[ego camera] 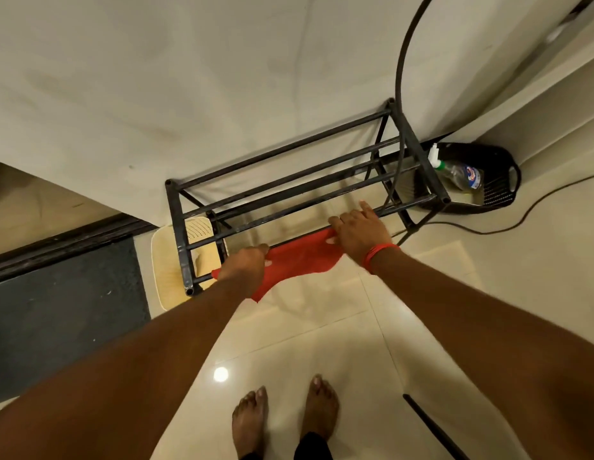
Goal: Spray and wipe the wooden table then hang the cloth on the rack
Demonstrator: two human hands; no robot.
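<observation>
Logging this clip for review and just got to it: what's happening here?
A person stands barefoot on a tiled floor, draping a red cloth over the nearest top bar of a black metal rack. The left hand grips one end and the right hand presses the other end onto the bar. A spray bottle lies in a black basket beside the rack.

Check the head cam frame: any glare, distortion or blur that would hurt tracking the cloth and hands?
Head view: warm, dim indoor light; one small specular spot on the glossy floor tile, clear of the red cloth. Wide-angle bend curves the rack bars and wall edges. Forearms near the lens look soft and oversized. Left hand and right hand are fairly sharp, cloth well saturated.
</observation>
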